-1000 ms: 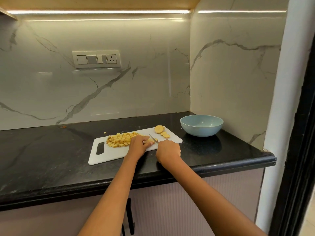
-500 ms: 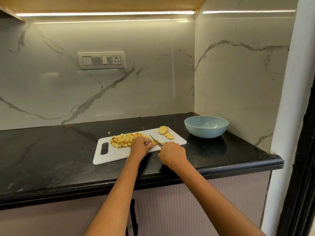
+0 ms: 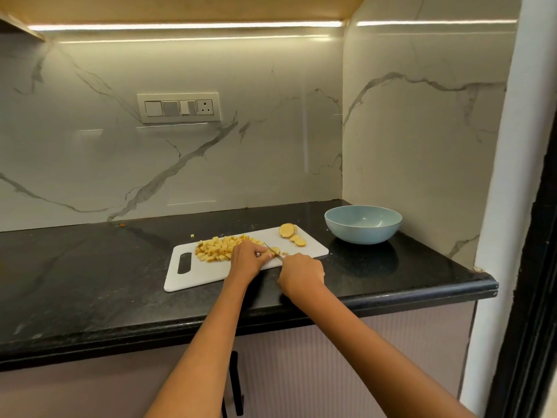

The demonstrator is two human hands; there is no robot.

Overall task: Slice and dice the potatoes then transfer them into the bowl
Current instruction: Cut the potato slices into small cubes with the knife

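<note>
On the white cutting board [image 3: 199, 273], the left hand [image 3: 245, 257] pins a small potato piece [image 3: 275, 251] under its fingertips [image 3: 262, 254]. The right hand [image 3: 301, 271] is clenched around a knife [image 3: 273, 251], blade against that piece. Diced potato [image 3: 217, 248] is heaped just left; slices [image 3: 292, 233] lie nearer the blue bowl [image 3: 363, 224].

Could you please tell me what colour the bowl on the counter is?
The bowl is pale blue, inside and out, seen clearly in the head view.
</note>
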